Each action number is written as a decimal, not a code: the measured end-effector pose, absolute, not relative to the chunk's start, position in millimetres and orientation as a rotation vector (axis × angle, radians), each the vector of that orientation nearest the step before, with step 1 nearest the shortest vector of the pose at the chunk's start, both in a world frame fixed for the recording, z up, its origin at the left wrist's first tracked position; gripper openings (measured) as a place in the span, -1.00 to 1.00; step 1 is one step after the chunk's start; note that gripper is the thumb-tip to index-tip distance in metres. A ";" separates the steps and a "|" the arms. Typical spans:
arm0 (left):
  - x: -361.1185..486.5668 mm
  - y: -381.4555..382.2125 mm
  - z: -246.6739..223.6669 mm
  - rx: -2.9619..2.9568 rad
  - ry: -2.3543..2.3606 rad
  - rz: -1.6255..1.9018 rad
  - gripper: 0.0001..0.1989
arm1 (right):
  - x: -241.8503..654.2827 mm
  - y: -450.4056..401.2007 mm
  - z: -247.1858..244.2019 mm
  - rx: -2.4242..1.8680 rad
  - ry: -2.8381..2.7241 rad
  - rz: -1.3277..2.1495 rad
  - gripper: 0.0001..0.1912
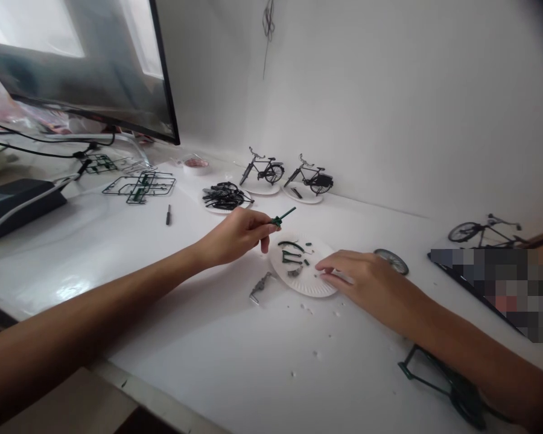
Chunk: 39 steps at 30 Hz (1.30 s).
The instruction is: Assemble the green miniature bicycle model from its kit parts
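1. Two bare hands work at the centre of the frame. The left hand (266,229) pinches one slim green part (277,220) between thumb and fingers, holding it just above the far left edge of a paper plate.
2. The right hand (341,268) reaches over the right side of that paper plate (317,289), its thumb and forefinger slightly apart, with nothing visible between them.
3. Several small dark pieces (292,256) lie on the plate, one of them a long curved strip. One grey part (260,288) sits on the table just beside its left rim.
4. Three model bicycles show: two stand on two small plates at upper centre, one (275,171) left of the other (324,181); the third (483,229) is at the right edge.
5. A further plate at centre holds one heap of black parts (226,196).
6. One loose wheel (398,264) lies right of centre; one green frame (466,398), partly hidden by the forearm, lies lower right.
7. At left are two sprues, one large (140,188) and one smaller (100,163), one small screwdriver (168,215) and one monitor (85,66).
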<state>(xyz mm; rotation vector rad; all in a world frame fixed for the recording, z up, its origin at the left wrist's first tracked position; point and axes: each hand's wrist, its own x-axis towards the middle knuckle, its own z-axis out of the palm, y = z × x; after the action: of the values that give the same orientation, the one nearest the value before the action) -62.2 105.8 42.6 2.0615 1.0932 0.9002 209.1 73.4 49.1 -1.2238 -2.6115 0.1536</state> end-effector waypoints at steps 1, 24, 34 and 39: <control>-62.3 105.9 42.4 2.063 1.097 0.893 -0.58 | 207.0 72.7 48.4 -1.224 -2.622 0.181 -0.85; -60.8 107.1 38.8 2.032 1.075 0.842 -0.68 | 193.6 116.9 32.0 -1.136 -2.504 0.068 -0.88; -60.0 104.8 40.3 2.044 1.115 0.813 -0.60 | 192.0 119.8 35.4 -0.948 -2.663 0.058 -0.86; -58.1 101.0 42.1 1.999 1.134 0.813 -0.60 | 198.0 109.9 43.6 -0.948 -2.592 -0.005 -0.90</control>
<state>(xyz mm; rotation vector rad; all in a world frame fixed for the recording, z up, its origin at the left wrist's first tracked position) -58.1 101.0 42.1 1.9990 1.1337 0.8126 198.0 109.9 43.6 -0.9481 -2.5917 -0.0046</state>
